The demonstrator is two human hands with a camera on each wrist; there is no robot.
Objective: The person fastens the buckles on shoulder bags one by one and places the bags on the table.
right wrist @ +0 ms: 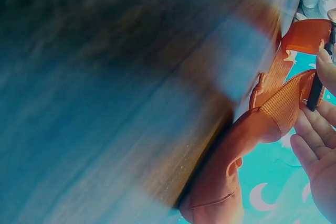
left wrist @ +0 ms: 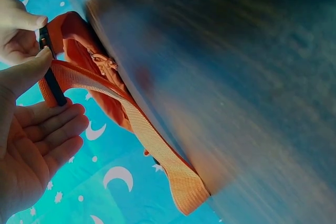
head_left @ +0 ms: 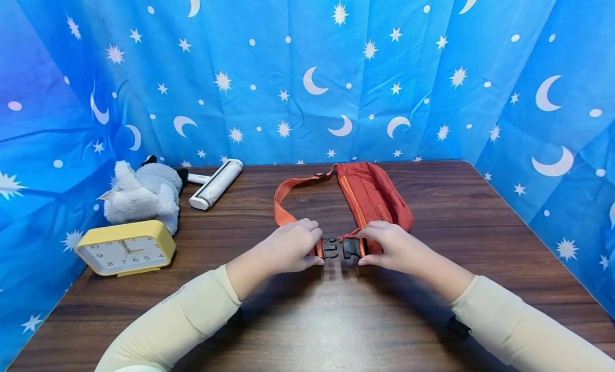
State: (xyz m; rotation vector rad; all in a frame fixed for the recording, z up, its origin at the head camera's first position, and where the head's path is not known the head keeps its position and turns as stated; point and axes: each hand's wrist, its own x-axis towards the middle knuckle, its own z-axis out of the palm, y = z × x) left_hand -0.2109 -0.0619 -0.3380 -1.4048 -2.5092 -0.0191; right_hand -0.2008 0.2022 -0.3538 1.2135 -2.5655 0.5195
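A red-orange waist bag [head_left: 377,193] lies on the table, its orange strap [head_left: 284,198] looping to the left. Between thumb and fingers, my left hand [head_left: 295,246] pinches the strap end with the black pronged buckle half [head_left: 329,248]. My right hand [head_left: 391,246] pinches the black socket half of the buckle [head_left: 352,248] by the bag's right strap end. The two halves face each other with a small gap between them in the head view. In the left wrist view the webbing [left wrist: 142,124] hangs from the buckle; in the right wrist view, webbing [right wrist: 289,103] runs to the bag.
At the left of the wooden table [head_left: 230,329] stands a yellow alarm clock [head_left: 127,249]. Behind it lies a grey-white plush toy [head_left: 144,193], with a white lint roller [head_left: 217,185] beside it. A blue star-and-moon curtain [head_left: 269,52] surrounds the table's back and sides.
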